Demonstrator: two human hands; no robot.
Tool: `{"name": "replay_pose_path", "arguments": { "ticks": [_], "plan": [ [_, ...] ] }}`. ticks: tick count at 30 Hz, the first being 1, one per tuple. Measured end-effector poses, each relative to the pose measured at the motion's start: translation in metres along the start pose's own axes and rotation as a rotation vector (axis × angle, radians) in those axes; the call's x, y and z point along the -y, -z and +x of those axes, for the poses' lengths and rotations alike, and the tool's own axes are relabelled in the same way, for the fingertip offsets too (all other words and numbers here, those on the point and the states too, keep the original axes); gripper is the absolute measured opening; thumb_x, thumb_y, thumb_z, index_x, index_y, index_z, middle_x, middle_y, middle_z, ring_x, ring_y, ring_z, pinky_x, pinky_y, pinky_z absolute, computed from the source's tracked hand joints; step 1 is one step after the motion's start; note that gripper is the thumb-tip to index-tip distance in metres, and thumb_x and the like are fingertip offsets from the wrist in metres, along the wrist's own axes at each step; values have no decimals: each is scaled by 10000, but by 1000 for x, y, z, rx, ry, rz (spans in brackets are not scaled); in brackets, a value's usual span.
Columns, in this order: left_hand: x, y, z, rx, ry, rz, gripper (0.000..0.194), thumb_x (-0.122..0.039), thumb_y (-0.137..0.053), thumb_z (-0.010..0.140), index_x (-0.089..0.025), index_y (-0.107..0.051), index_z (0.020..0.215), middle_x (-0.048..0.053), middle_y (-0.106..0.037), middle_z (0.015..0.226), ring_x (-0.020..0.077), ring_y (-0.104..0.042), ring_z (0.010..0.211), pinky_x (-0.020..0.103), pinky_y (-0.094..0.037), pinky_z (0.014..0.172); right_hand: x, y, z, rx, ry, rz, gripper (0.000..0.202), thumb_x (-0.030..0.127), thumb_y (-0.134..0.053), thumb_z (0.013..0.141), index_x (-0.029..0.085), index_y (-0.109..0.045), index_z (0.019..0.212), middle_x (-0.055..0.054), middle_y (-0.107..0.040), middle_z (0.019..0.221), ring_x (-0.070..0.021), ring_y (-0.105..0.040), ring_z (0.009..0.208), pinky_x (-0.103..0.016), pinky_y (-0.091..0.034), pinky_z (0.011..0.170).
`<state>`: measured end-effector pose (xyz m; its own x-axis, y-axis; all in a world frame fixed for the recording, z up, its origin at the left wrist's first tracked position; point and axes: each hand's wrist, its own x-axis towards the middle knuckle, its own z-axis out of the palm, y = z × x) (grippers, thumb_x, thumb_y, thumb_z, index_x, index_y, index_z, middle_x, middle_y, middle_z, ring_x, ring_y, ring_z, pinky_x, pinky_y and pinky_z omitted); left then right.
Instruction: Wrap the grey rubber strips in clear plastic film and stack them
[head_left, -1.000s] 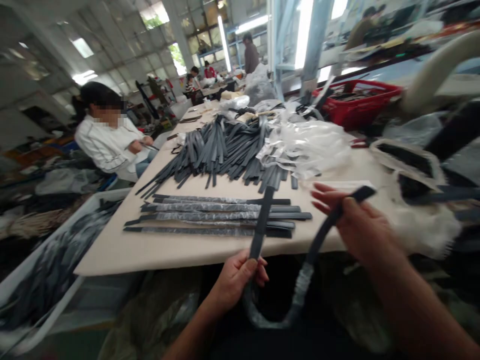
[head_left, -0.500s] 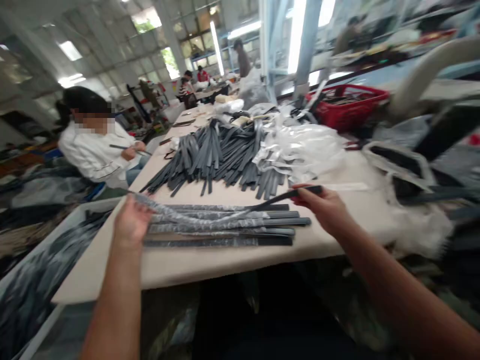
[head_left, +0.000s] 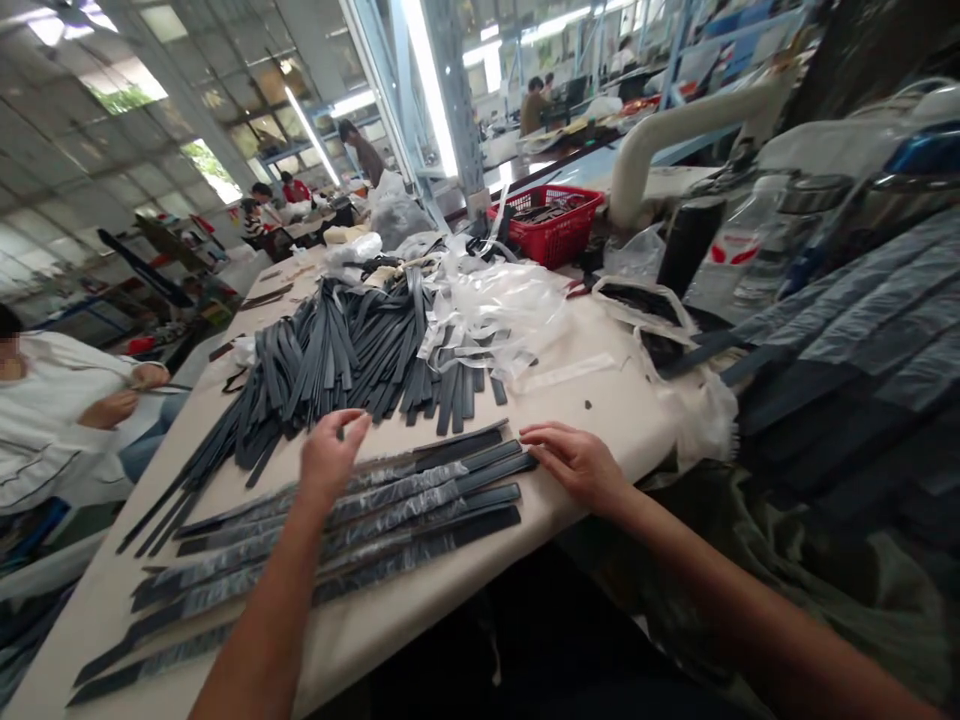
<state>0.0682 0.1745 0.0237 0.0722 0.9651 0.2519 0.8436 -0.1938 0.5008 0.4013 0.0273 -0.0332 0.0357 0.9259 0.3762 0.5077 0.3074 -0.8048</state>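
On the table lie several dark grey straps (head_left: 491, 470), side by side, their middles wrapped in clear plastic film. My left hand (head_left: 334, 455) hovers over the far side of this row with its fingers loosely curled and a gap beside the thumb; I see nothing held in it. My right hand (head_left: 574, 462) is at the straps' right ends, fingers stretched out, the fingertips at or very near one strap end. Beyond both hands spreads a large heap of unwrapped dark grey straps (head_left: 337, 345), partly covered by white plastic film (head_left: 502, 310).
A red basket (head_left: 555, 225) stands at the back right, near a thick pale pipe (head_left: 630, 165). More film-wrapped straps (head_left: 862, 350) lie at the right, beside a clear bottle (head_left: 739, 240). A co-worker in a white top (head_left: 56, 410) sits at the left table edge.
The strap held between both hands has been laid down and let go. My left hand has moved inward from the straps' left ends. The view has swung to the right.
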Motion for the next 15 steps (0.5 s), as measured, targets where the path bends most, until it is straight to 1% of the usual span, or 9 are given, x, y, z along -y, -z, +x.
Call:
{"name": "replay_pose_path", "arguments": {
  "ticks": [2,3,4,5,7,9,12,15],
  "plan": [
    [-44,-32,13,256,-66,101,375,-514,-534,848,-199,-697,968,89,-726,1017,243,-653,948,333,-459,864,0,-2,-3,34,9,-55,191,285,-534,953,254,-715,1008,-45,-733,1060,-211,-693,950,-347,-527,866],
    [-60,-47,18,310,-77,124,344,-515,-592,814,-201,-707,898,90,-734,962,246,-657,911,326,-457,827,0,-2,-3,41,16,-72,192,285,-529,958,258,-713,1008,-43,-735,1053,-211,-692,945,-345,-526,858],
    [-73,-59,23,353,-82,153,311,-502,-654,772,-202,-707,834,94,-736,920,252,-657,893,322,-452,803,1,-3,-4,43,23,-83,191,284,-528,960,260,-712,1006,-41,-737,1044,-211,-692,941,-344,-525,853],
    [-80,-69,27,379,-83,172,283,-482,-707,730,-204,-701,779,93,-735,877,255,-655,877,318,-445,781,1,-3,-4,43,29,-88,192,283,-527,960,260,-712,1005,-41,-738,1042,-212,-692,943,-343,-524,851],
    [-85,-83,34,402,-84,189,237,-425,-767,671,-206,-684,709,82,-727,810,252,-649,850,308,-433,746,2,-2,-5,40,38,-82,202,283,-517,965,261,-712,1012,-42,-738,1042,-211,-691,946,-337,-523,848],
    [-81,-88,39,425,-81,186,195,-371,-768,665,-204,-668,678,58,-710,740,232,-644,786,294,-423,701,2,-1,-5,44,44,-63,212,293,-508,971,262,-713,1017,-42,-739,1043,-208,-692,945,-328,-522,841],
    [-73,-85,42,438,-63,149,162,-316,-728,683,-189,-637,638,25,-668,639,199,-626,665,275,-411,624,1,-1,-7,29,49,-24,216,304,-504,976,265,-714,1005,-39,-743,1024,-205,-695,933,-322,-521,834],
    [-68,-73,40,400,-44,95,204,-366,-630,765,-180,-634,681,19,-668,651,186,-632,643,262,-420,602,0,0,-7,10,46,3,210,292,-509,972,258,-715,995,-39,-744,1010,-206,-694,925,-319,-518,831]
  ]
}}
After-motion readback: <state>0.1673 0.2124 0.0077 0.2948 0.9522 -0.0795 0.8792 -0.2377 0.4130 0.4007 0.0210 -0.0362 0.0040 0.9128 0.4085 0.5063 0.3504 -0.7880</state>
